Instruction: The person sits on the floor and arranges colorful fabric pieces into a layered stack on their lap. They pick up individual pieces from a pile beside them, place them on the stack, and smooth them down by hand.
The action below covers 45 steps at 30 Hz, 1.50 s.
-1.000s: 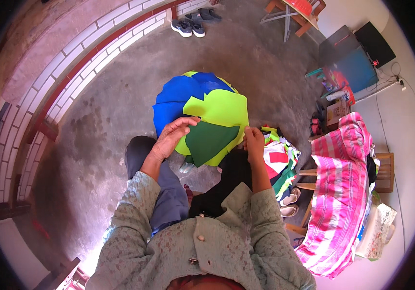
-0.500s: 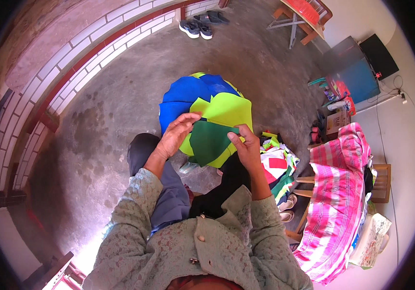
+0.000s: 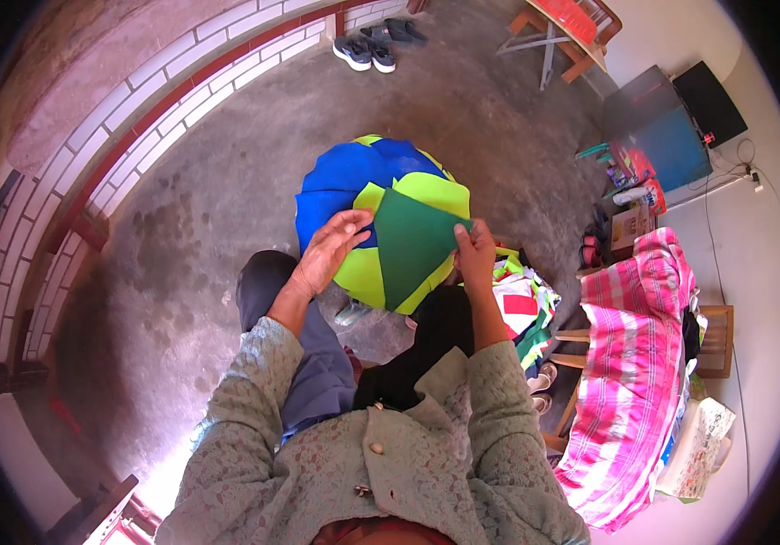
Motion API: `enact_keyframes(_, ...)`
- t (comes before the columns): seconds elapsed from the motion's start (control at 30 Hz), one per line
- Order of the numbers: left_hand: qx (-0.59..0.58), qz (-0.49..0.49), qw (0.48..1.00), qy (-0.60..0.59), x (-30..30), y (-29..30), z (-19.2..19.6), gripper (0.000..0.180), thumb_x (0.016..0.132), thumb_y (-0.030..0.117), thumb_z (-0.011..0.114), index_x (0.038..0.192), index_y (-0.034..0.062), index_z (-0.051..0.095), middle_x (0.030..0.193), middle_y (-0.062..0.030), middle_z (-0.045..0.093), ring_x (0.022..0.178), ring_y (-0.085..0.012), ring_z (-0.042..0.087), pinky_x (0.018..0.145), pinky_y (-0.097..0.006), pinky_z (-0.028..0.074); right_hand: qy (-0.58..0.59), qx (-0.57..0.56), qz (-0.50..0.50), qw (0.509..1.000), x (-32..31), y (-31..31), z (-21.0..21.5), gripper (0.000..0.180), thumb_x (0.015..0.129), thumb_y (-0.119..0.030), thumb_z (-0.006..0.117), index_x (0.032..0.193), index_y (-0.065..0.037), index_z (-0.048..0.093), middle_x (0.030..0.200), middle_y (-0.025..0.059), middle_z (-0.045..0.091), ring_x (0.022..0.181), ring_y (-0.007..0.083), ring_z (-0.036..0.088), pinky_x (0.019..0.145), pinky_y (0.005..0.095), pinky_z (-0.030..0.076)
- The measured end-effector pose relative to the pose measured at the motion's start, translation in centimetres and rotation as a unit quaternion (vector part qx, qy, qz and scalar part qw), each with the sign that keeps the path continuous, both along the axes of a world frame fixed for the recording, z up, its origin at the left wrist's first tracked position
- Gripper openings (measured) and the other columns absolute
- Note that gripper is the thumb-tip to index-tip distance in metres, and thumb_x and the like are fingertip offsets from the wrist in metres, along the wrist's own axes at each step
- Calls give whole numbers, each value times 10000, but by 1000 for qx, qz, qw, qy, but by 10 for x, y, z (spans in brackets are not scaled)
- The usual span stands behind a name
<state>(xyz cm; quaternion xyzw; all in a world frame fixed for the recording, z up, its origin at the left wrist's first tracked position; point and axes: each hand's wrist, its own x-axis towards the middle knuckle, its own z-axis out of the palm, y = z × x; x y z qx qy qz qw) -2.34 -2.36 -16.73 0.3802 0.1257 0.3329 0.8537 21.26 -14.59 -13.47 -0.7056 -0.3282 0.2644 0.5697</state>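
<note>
My right hand (image 3: 474,259) pinches the right corner of a dark green cloth piece (image 3: 414,238), which hangs spread out as a pointed, nearly triangular shape. Beside its left edge, my left hand (image 3: 331,245) has its fingers stretched out and slightly apart, over lime-yellow cloth (image 3: 359,275). Under both hands is a rounded heap of cloth pieces, with blue cloth (image 3: 331,195) on the far left and more lime-yellow around the green. What supports the heap is hidden beneath it, in front of my knees.
A pile of mixed cloth scraps (image 3: 519,304) lies by my right leg. Farther right, a pink checked cloth (image 3: 621,363) covers a wooden seat. Dark shoes (image 3: 364,53) stand on the concrete floor (image 3: 226,163) by the brick wall; a folding table (image 3: 558,27) is at the far right.
The green piece has opened out flatter and shifted right, its corner drawn outward by my right hand. My left hand stays nearly in place, now apart from the green edge.
</note>
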Motion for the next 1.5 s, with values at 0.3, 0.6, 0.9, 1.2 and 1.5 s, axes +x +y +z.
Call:
enact_keyframes(0.3,8,16,1000,20,-1,-2,4,414,922,298,551,1227,22,507,1312,-136,492,1277,-263,416,1072,-409,309,-60,-53,-36,996,12,-20,-34,143,817,-70,631,930,-46,547,702,30,565,565,105,526,509,256,440)
enact_keyframes(0.6,22,22,999,14,-1,-2,4,426,920,295,554,1232,10,497,1327,-154,471,1279,-292,411,1067,-425,311,246,127,114,954,-38,28,84,233,872,-38,573,1100,-82,589,931,55,590,660,145,624,556,258,500)
enact_keyframes(0.9,7,19,1000,21,0,-3,6,411,916,279,562,1216,5,504,1308,-147,479,1270,-284,415,1066,-418,319,90,270,-32,958,-40,-1,88,196,911,-60,541,1091,-21,608,1001,59,613,766,155,633,637,259,500)
enact_keyframes(1.2,57,27,996,56,3,-6,2,273,938,129,521,1196,43,538,1275,-82,498,1266,-228,414,1051,-398,340,202,47,-109,972,-78,-60,-28,256,873,-9,549,1120,-20,612,1021,41,622,788,130,617,640,240,495)
enact_keyframes(1.5,160,54,983,72,3,-7,-4,268,926,21,486,1180,77,554,1394,-57,373,1294,-194,374,1046,-363,348,195,-11,-150,969,-86,-65,-23,334,841,18,558,1174,3,575,930,81,618,677,125,611,520,229,496)
